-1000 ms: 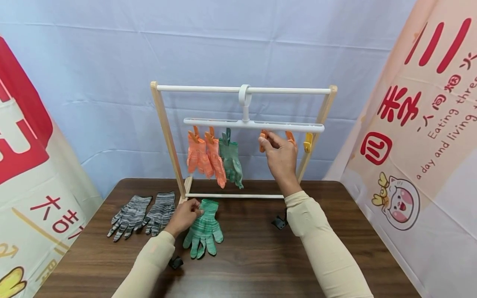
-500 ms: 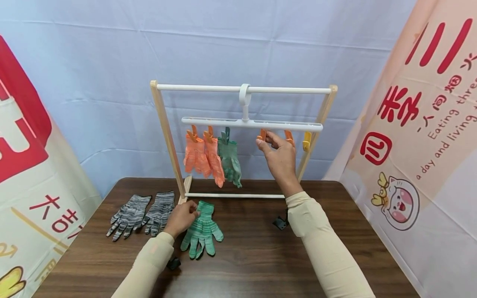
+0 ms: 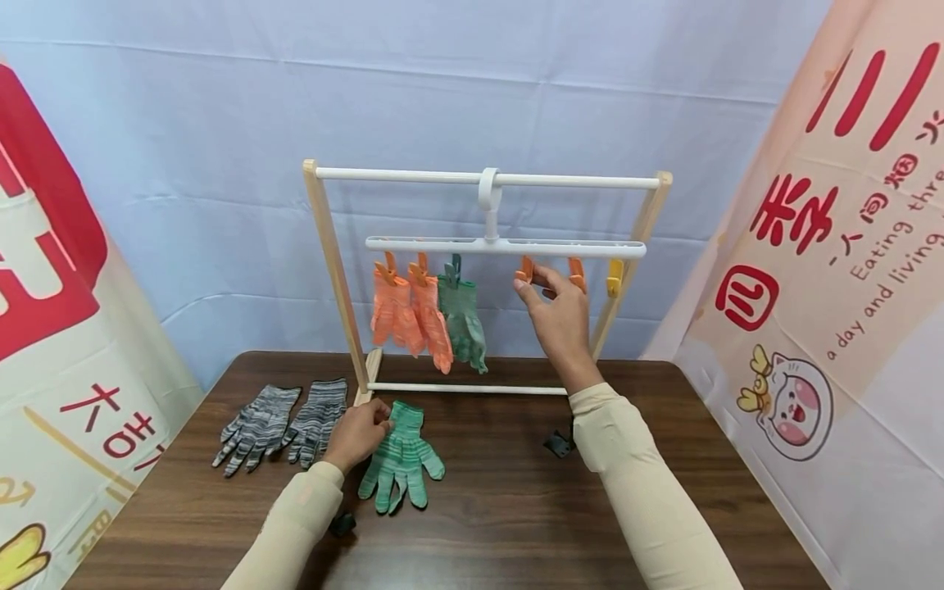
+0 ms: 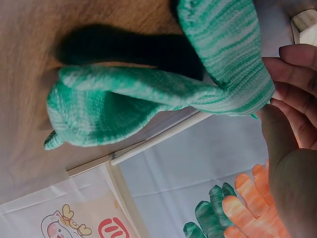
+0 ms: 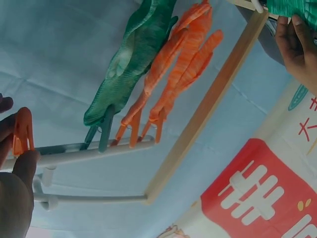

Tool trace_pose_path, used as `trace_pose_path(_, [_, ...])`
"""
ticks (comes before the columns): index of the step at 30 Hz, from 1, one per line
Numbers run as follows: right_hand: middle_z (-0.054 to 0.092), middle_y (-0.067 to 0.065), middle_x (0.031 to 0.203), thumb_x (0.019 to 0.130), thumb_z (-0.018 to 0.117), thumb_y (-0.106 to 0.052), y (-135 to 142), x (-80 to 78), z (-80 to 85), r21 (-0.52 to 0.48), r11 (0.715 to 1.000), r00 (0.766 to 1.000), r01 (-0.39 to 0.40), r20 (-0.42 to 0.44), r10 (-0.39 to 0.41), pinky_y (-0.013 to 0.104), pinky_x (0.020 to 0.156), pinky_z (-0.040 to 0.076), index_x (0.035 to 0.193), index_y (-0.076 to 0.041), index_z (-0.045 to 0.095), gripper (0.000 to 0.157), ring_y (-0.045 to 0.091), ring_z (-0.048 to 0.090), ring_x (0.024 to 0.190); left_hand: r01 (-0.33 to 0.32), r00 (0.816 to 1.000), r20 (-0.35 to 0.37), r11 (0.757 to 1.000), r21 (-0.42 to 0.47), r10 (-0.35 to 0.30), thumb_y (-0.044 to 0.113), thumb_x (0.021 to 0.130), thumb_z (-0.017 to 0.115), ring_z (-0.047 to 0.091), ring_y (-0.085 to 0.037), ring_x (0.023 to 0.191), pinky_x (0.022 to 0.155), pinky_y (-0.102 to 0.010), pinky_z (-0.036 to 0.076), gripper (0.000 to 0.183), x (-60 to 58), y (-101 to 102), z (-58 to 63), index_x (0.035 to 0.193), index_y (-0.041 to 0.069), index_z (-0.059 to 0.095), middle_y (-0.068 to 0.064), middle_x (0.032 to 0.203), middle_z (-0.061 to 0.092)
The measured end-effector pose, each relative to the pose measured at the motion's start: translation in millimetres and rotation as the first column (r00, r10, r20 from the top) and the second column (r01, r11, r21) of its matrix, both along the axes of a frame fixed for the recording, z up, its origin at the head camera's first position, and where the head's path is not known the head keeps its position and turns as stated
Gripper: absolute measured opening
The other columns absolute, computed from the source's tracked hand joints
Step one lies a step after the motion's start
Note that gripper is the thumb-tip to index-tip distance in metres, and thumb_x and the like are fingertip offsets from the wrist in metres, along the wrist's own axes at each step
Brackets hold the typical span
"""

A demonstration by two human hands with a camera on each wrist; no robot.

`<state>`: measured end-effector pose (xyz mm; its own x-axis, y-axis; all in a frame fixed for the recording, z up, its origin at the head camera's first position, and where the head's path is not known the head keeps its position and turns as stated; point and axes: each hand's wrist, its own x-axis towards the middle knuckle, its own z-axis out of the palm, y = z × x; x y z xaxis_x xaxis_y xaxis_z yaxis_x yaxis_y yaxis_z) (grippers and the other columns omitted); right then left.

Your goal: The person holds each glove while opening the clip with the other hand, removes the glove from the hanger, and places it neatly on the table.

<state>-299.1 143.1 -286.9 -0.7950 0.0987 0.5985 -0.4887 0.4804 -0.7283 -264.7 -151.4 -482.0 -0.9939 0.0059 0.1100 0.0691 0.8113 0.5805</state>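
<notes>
Two pinch grips, one small change.
Left hand [image 3: 359,434] pinches green-and-white striped knit glove [image 3: 401,463] by its edge (seven o'clock, head view); right hand [image 3: 558,318] pinches orange plastic clip [image 3: 526,268], two o'clock, under white plastic hanger bar [image 3: 428,244]. Clip's lower end sits higher than a second ago, likely a squeeze; glove remains unclipped.

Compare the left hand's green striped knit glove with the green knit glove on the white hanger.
Support: the left hand holds the green striped knit glove by its cuff; a dark green clip grips the hanging green knit glove.
Height: hanging glove above held glove.
Pose, head view: held glove's fingers fan out, hanging glove's sit closer.
Shared: both green.
</notes>
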Motion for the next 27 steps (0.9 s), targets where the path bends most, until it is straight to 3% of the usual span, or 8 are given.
trace_pose_path(9, [0.065, 0.002, 0.108, 0.085, 0.065, -0.031, 1, -2.7, -10.1, 0.020, 0.999, 0.998, 0.048, 0.050, -0.049, 0.038, 0.088, 0.042, 0.114, -0.013, 0.065, 0.034, 0.021, 0.056, 0.098, -0.004, 1.000, 0.011, 1.000, 0.015, 0.003, 0.020, 0.087, 0.063, 0.052, -0.010, 0.056, 0.050, -0.030, 0.041, 0.020, 3.3, -2, -1.9, 0.104, 0.011, 0.063, -0.002, 0.084, 0.063])
trace_pose_path(17, [0.068, 0.006, 0.100, 0.086, 0.063, -0.038, -2, -8.8, -17.6, 0.011, 0.996, 0.994, 0.091, 0.054, -0.091, 0.037, 0.081, 0.047, 0.109, -0.010, 0.067, 0.037, 0.020, 0.062, 0.092, -0.023, 1.000, 0.005, 1.000, 0.004, 0.023, 0.021, 0.087, 0.063, 0.053, -0.010, 0.057, 0.051, -0.030, 0.042, 0.019, 2.4, -3, -4.8, 0.103, 0.012, 0.063, -0.001, 0.083, 0.063])
trace_pose_path(27, [0.067, 0.004, 0.095, 0.091, 0.054, -0.035, -16, -12.1, -28.4, -0.004, 0.996, 0.969, 0.093, 0.231, -0.089, 0.037, 0.073, 0.044, 0.103, -0.010, 0.069, 0.031, 0.020, 0.058, 0.086, -0.004, 1.000, 0.001, 1.000, 0.017, 0.004, 0.020, 0.087, 0.063, 0.052, -0.010, 0.056, 0.050, -0.030, 0.041, 0.019, 1.1, -5, -6.7, 0.104, 0.011, 0.063, -0.001, 0.082, 0.063])
